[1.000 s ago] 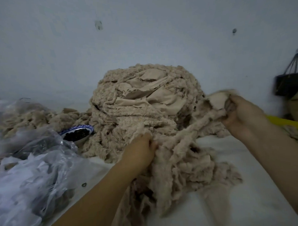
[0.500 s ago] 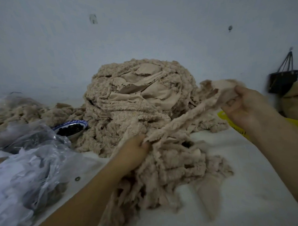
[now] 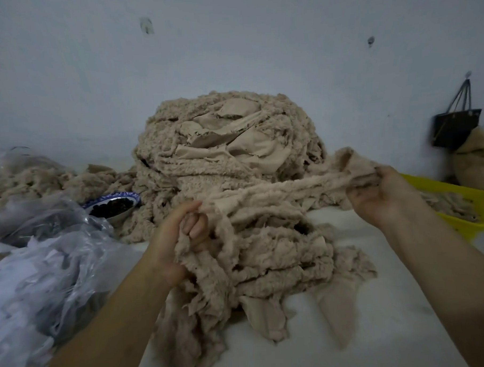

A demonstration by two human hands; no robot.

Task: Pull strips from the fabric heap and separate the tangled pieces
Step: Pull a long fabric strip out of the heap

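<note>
L hand (image 3: 182, 236) was clamped, fingers curled, round a bunch of fuzzy beige fabric at the near end of a strip (image 3: 277, 190). R hand (image 3: 385, 196), palm turned up, gripped the strip's other end w/ fingers folded over it. Hands were well apart, the strip stretched fairly taut btwn them. Just beyond both hands stood the fabric heap (image 3: 228, 145), a tall rounded mound of the same beige stuff w/ smoother folds near its top, backed by a pale wall (image 3: 229, 45). Below the strip, btwn the forearms, lay a lower tangle of pieces (image 3: 280, 265), touching the L hand & trailing toward the person over a white table (image 3: 386, 329). Left of the L hand: crumpled clear plastic bags (image 3: 44, 261) and, beyond them, a blue-rimmed bowl (image 3: 123, 215) w/ dark contents, right beside the heap. Right of the R hand: a yellow tray (image 3: 467, 227) holding more beige scraps; beyond it a black bag (image 3: 454, 127) hung on the wall.
</note>
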